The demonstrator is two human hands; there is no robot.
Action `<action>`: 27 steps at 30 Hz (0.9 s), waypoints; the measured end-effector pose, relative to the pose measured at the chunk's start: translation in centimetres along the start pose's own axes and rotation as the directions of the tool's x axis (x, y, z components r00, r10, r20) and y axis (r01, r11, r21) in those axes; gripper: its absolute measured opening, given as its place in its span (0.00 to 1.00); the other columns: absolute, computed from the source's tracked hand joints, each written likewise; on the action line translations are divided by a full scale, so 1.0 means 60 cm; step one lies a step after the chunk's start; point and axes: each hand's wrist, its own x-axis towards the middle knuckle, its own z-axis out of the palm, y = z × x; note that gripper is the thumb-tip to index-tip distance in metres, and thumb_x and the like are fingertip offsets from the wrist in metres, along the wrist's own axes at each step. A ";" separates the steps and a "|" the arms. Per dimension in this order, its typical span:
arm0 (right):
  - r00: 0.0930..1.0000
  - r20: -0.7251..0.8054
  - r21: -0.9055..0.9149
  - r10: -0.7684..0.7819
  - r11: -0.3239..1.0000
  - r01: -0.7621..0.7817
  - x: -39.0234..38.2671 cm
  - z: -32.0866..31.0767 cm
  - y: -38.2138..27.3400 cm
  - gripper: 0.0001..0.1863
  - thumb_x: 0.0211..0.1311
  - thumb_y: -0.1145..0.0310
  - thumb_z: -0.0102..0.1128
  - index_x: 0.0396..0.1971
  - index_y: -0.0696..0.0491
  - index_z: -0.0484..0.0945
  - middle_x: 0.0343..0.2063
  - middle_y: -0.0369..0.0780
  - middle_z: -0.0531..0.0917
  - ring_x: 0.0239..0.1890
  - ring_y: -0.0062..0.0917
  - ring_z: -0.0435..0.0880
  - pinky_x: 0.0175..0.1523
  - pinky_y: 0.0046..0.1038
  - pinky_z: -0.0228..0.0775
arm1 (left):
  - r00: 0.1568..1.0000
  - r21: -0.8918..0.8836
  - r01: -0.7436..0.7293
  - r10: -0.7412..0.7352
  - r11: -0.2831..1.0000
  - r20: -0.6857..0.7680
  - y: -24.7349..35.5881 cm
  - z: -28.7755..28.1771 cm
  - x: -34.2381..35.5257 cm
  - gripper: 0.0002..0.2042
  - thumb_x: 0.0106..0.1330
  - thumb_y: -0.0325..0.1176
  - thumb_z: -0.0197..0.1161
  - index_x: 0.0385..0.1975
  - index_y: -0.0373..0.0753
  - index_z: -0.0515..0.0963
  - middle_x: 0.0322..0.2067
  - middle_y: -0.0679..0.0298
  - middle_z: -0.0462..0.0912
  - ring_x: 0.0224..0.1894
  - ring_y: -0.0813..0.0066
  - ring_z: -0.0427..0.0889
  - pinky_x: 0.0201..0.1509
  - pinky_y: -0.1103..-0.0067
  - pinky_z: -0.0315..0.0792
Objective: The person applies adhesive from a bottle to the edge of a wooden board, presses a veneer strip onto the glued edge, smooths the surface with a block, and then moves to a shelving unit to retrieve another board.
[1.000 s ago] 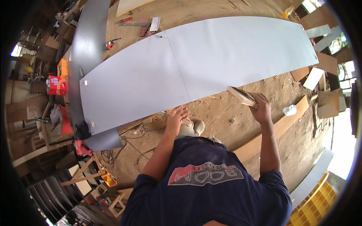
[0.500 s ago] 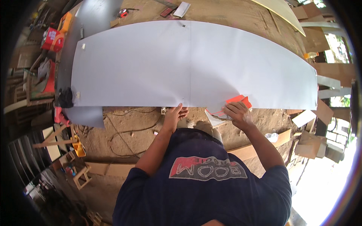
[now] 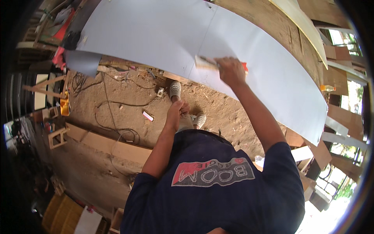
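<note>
A long pale blue-grey sheet (image 3: 156, 35) lies across the top of the head view, its near edge over the dirt floor. My right hand (image 3: 230, 70) reaches out over that edge, shut on a flat tool (image 3: 204, 62) with a pale front end and a red back end, which lies against the sheet. My left hand (image 3: 177, 111) hangs back from the sheet, resting on my leg just above my pale shoes (image 3: 175, 89), and holds nothing.
Black cables (image 3: 113, 105) snake over the dirt floor. A long wooden plank (image 3: 105, 144) lies at lower left, beside a small wooden frame (image 3: 58, 136) and a yellow crate (image 3: 62, 214). Boards and offcuts (image 3: 335, 124) stack up at the right. A curved pale board (image 3: 300, 23) lies beyond the sheet.
My right hand has moved the tool from the sheet's near edge further onto the sheet. My left hand has left the edge and dropped back to my leg.
</note>
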 end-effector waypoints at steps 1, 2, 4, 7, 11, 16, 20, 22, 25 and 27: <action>0.999 -0.001 -0.020 0.048 0.999 -0.048 0.024 0.004 0.015 0.19 0.60 0.71 0.67 0.53 0.45 0.87 0.41 0.42 0.90 0.45 0.41 0.88 0.54 0.43 0.80 | 1.000 -0.009 -0.016 0.016 1.000 -0.003 -0.019 0.007 -0.014 0.18 0.80 0.49 0.60 0.52 0.38 0.79 0.47 0.63 0.88 0.45 0.74 0.87 0.51 0.75 0.78; 0.995 -0.004 -0.033 0.101 0.994 -0.101 0.039 0.010 0.025 0.18 0.61 0.69 0.68 0.52 0.45 0.87 0.40 0.43 0.90 0.44 0.41 0.89 0.53 0.44 0.81 | 0.999 0.053 0.034 -0.032 0.998 -0.040 -0.037 0.018 -0.030 0.18 0.80 0.48 0.60 0.53 0.38 0.79 0.45 0.64 0.87 0.46 0.74 0.87 0.52 0.74 0.79; 0.987 0.011 -0.022 0.158 0.987 -0.158 0.053 -0.012 0.014 0.16 0.63 0.65 0.70 0.51 0.44 0.88 0.43 0.42 0.90 0.46 0.41 0.90 0.53 0.44 0.81 | 0.993 0.088 0.072 -0.063 0.994 -0.101 -0.065 0.025 -0.072 0.18 0.80 0.47 0.60 0.54 0.38 0.78 0.44 0.66 0.87 0.47 0.73 0.87 0.53 0.72 0.79; 0.995 0.033 0.019 0.098 0.995 -0.099 0.001 -0.046 0.000 0.16 0.63 0.68 0.68 0.51 0.45 0.88 0.42 0.42 0.91 0.48 0.40 0.89 0.55 0.43 0.81 | 0.992 0.017 0.020 -0.017 1.000 -0.124 -0.097 0.023 -0.117 0.18 0.79 0.48 0.61 0.54 0.40 0.79 0.45 0.65 0.87 0.48 0.72 0.88 0.54 0.73 0.79; 0.991 0.043 -0.009 -0.125 0.992 0.125 -0.110 -0.044 0.012 0.17 0.61 0.74 0.63 0.50 0.50 0.87 0.42 0.43 0.90 0.47 0.41 0.89 0.53 0.44 0.81 | 0.986 -0.035 0.015 -0.021 0.999 -0.164 -0.135 0.009 -0.133 0.18 0.78 0.48 0.62 0.55 0.40 0.79 0.49 0.62 0.88 0.49 0.70 0.88 0.55 0.73 0.78; 0.985 0.100 -0.033 -0.142 0.989 0.146 -0.149 -0.026 -0.022 0.17 0.57 0.79 0.62 0.47 0.53 0.83 0.42 0.44 0.87 0.49 0.41 0.86 0.54 0.44 0.78 | 0.979 -0.015 0.010 -0.012 1.000 -0.204 -0.153 0.019 -0.130 0.18 0.78 0.48 0.64 0.53 0.38 0.79 0.46 0.63 0.88 0.46 0.75 0.86 0.51 0.76 0.78; 0.980 0.102 -0.078 -0.169 0.981 0.177 -0.097 -0.004 -0.042 0.16 0.58 0.77 0.64 0.48 0.54 0.81 0.41 0.43 0.86 0.49 0.41 0.85 0.54 0.43 0.77 | 0.986 -0.067 -0.012 0.001 0.998 -0.165 -0.166 0.022 -0.103 0.18 0.78 0.47 0.64 0.54 0.39 0.79 0.48 0.61 0.88 0.48 0.73 0.87 0.53 0.75 0.78; 0.980 0.099 -0.091 -0.171 0.979 0.180 -0.060 0.003 -0.052 0.14 0.60 0.75 0.64 0.46 0.53 0.81 0.41 0.43 0.86 0.49 0.40 0.85 0.54 0.43 0.78 | 0.992 -0.088 -0.019 0.007 0.996 -0.126 -0.165 0.029 -0.089 0.17 0.78 0.46 0.64 0.54 0.39 0.79 0.49 0.61 0.88 0.48 0.73 0.88 0.53 0.75 0.79; 0.992 0.100 -0.181 -0.080 0.979 0.097 0.012 0.025 -0.060 0.11 0.63 0.72 0.65 0.44 0.52 0.81 0.40 0.43 0.86 0.48 0.40 0.86 0.53 0.43 0.79 | 0.991 -0.050 -0.013 0.006 0.999 -0.132 -0.142 0.049 -0.080 0.20 0.79 0.48 0.63 0.56 0.35 0.79 0.49 0.60 0.89 0.48 0.72 0.87 0.53 0.75 0.78; 0.996 0.078 -0.210 -0.049 0.976 0.065 0.078 0.037 -0.048 0.10 0.64 0.72 0.64 0.44 0.51 0.81 0.40 0.43 0.87 0.47 0.41 0.87 0.53 0.43 0.80 | 0.994 0.016 -0.026 0.027 1.000 -0.108 -0.127 0.054 -0.077 0.21 0.80 0.47 0.62 0.57 0.34 0.79 0.50 0.59 0.88 0.49 0.72 0.87 0.51 0.77 0.78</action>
